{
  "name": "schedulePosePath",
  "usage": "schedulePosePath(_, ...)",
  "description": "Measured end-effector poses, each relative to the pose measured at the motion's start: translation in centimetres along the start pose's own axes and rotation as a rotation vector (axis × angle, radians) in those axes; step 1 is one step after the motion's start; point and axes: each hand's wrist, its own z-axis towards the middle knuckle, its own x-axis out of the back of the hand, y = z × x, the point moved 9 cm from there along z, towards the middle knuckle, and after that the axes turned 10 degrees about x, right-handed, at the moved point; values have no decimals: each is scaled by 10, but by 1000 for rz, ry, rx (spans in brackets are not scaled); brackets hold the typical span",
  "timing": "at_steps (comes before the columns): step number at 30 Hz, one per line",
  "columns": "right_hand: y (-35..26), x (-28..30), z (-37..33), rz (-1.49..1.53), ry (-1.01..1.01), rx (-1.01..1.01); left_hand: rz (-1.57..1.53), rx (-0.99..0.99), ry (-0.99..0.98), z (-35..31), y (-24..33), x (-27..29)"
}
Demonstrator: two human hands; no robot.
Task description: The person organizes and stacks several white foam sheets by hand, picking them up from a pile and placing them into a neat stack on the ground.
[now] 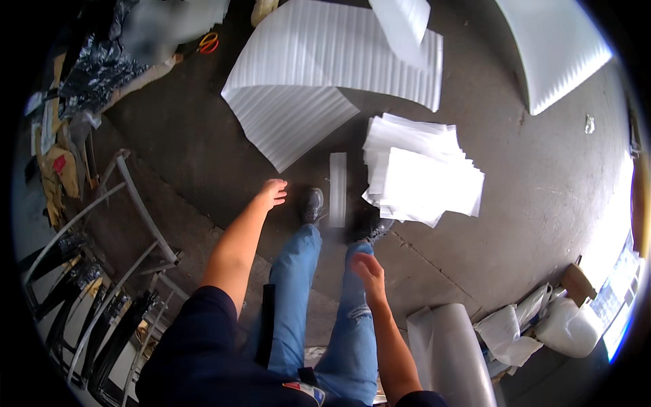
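My left hand (pixel 273 193) hangs over the floor with its fingers loosely stretched and nothing in them. It is nearest the lower corner of a large white ribbed foam sheet (pixel 332 44), which lies curled with one end folded over. Near my right thigh, my right hand (pixel 369 270) is smeared by motion, so its fingers are unclear; nothing shows in it. A narrow white foam strip (pixel 338 190) lies between my shoes. Beyond my right shoe is an uneven stack of cut white foam sheets (pixel 434 180).
Orange-handled scissors (pixel 209 43) lie at the upper left, near black plastic wrap (pixel 102 61). A metal rack (pixel 146 210) stands to my left. Another foam sheet (pixel 553 54) curls at the upper right. A large translucent roll (pixel 456 353) and white bags (pixel 569 325) are at the lower right.
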Motion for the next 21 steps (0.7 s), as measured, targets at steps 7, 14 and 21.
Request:
schedulePosePath(7,24,-5,49,-92,-13,-64,-382,9,270,218,-42,49)
schedulePosePath(14,21,1,87,-308,-21,-32,-406,-47,525,284,-22,94)
schedulePosePath(21,-30,-35,81,-542,-177,81,-638,-186,-53,169,32,32)
